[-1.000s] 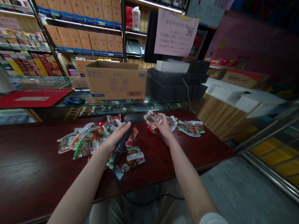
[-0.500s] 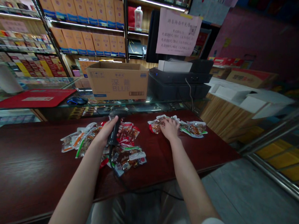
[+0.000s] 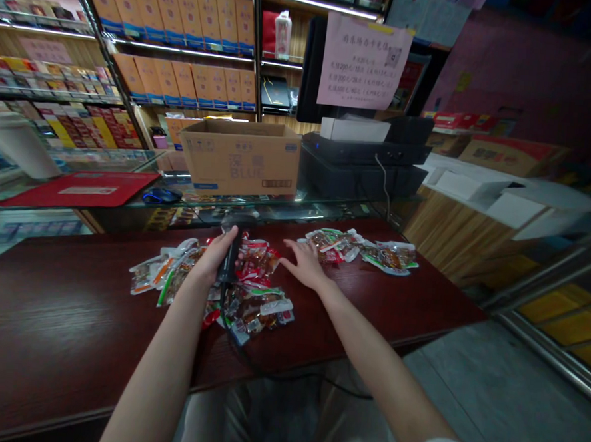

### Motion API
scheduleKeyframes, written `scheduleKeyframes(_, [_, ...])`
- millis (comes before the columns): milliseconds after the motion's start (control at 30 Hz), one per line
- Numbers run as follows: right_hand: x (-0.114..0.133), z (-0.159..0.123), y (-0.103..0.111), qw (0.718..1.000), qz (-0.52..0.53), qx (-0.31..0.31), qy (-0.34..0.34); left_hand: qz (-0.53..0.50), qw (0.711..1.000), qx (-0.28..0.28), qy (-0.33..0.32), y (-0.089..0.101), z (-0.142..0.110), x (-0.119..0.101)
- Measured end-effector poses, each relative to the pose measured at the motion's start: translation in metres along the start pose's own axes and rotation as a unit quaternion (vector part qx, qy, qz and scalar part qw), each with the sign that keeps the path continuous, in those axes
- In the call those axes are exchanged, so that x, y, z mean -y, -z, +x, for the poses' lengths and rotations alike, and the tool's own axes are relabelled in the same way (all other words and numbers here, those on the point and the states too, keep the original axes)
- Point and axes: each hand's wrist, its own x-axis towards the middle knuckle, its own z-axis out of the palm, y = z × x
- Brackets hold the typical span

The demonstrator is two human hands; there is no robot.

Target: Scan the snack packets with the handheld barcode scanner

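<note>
1. Head view, eleven o'clock: the left hand (image 3: 212, 259) wraps tightly around a black handheld scanner (image 3: 232, 254), its nose pointing forward.
2. Twelve o'clock: the right hand (image 3: 305, 265), fingers spread, has just come off the snack pouches (image 3: 331, 245), which now lie apart at one o'clock on the dark red counter (image 3: 56, 286).

The brown cardboard box (image 3: 239, 159) showed "BLUE" in large grey letters on its side. The pink paper notice (image 3: 365, 64) carried lines of printed Chinese with figures (too blurred to read exactly) beside a QR code (image 3: 393, 57). Labels on the clear plastic snack packets (image 3: 260, 262) were illegible.
</note>
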Motion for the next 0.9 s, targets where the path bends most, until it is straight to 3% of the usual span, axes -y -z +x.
scheduleKeyframes(133, [0.016,0.001,-0.019,0.998,-0.033,0.049,-0.002,0.015,1.0,-0.003,0.022,-0.001,-0.002,-0.001])
scheduleKeyframes(300, [0.014,0.003,-0.022,0.997,-0.051,0.063,-0.007,0.013,1.0,0.01,0.018,-0.003,-0.004,-0.004])
scheduleKeyframes(500, [-0.006,0.01,-0.024,0.993,0.113,-0.038,-0.026,0.0,1.0,0.02,0.008,0.001,0.004,0.005])
scheduleKeyframes(600, [-0.017,0.015,-0.024,0.961,0.263,-0.072,-0.049,-0.028,0.999,0.037,-0.025,0.001,0.009,0.011])
scheduleKeyframes(700, [-0.024,0.021,-0.019,0.907,0.392,-0.13,-0.09,-0.029,0.996,0.084,-0.028,-0.001,0.009,0.015])
scheduleKeyframes(800, [-0.028,0.023,-0.012,0.856,0.467,-0.177,-0.132,-0.005,0.993,0.119,-0.014,-0.005,0.004,0.017])
scheduleKeyframes(900, [-0.032,0.021,-0.005,0.834,0.497,-0.184,-0.153,0.035,0.989,0.142,0.007,-0.01,-0.003,0.017])
